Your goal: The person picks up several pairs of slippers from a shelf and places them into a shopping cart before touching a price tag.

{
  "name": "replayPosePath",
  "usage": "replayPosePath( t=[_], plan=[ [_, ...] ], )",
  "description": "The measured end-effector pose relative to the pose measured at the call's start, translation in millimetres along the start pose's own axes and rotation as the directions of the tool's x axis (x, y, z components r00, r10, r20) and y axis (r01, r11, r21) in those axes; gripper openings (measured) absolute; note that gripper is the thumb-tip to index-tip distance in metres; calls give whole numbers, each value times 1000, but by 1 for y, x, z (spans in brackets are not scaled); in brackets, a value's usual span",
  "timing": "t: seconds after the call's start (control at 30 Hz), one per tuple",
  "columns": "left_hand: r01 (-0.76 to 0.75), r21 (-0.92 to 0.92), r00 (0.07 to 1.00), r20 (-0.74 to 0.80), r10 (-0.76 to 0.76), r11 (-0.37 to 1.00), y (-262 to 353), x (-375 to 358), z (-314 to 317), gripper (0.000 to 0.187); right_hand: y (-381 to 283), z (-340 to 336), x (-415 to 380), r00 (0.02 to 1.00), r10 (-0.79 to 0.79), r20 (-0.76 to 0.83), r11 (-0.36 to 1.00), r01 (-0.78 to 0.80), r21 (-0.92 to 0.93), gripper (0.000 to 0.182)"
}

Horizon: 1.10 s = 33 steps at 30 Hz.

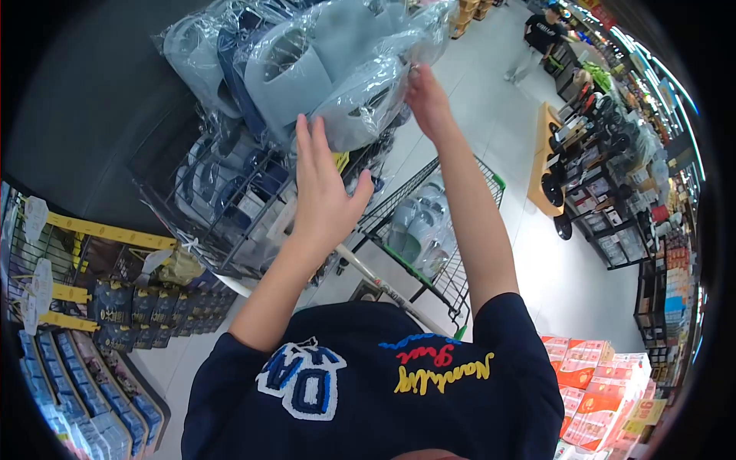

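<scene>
A pile of grey-blue slippers [284, 96] in clear plastic bags sits at the top of a black wire rack [241, 192]. My left hand [326, 180] is open in front of the pile, thumb spread wide, fingertips at the lower edge of a bagged slipper. At the pile's right side, my right hand [428, 100] has its fingers curled on the clear plastic bag [383, 92] of a slipper. More bagged slippers lie lower in the rack. A shopping cart [460, 268] below my right arm holds other wrapped slippers [420, 230].
Packaged goods hang on racks [134, 307] at left, above a curved shelf of blue packs [92, 391]. Red and white cartons [602, 391] are stacked at lower right. Beyond the aisle, a person [540, 38] stands near displays and a wooden bench [544, 161].
</scene>
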<state>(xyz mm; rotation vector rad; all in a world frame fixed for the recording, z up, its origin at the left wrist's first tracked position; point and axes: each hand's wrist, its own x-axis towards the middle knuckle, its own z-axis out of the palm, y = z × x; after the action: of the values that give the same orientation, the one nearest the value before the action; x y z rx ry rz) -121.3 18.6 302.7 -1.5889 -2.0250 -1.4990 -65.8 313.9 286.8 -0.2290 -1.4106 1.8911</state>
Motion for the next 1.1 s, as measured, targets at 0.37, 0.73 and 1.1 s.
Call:
replayPosePath(
  t=[0.37,0.73,1.1],
  plan=[
    [-14,-60,999,30,15,998,-10,-5,2,98,-1,41,3,999,-51,0,998,51,35,58],
    [-295,-155,956,-53,290,943,6,-23,-1,97,-20,16,-27,982,-84,-168,960,125,249,51],
    [-523,-134,849,-167,501,842,29,-53,-12,103,-84,63,-167,946,-99,-310,895,221,387,53]
  ],
)
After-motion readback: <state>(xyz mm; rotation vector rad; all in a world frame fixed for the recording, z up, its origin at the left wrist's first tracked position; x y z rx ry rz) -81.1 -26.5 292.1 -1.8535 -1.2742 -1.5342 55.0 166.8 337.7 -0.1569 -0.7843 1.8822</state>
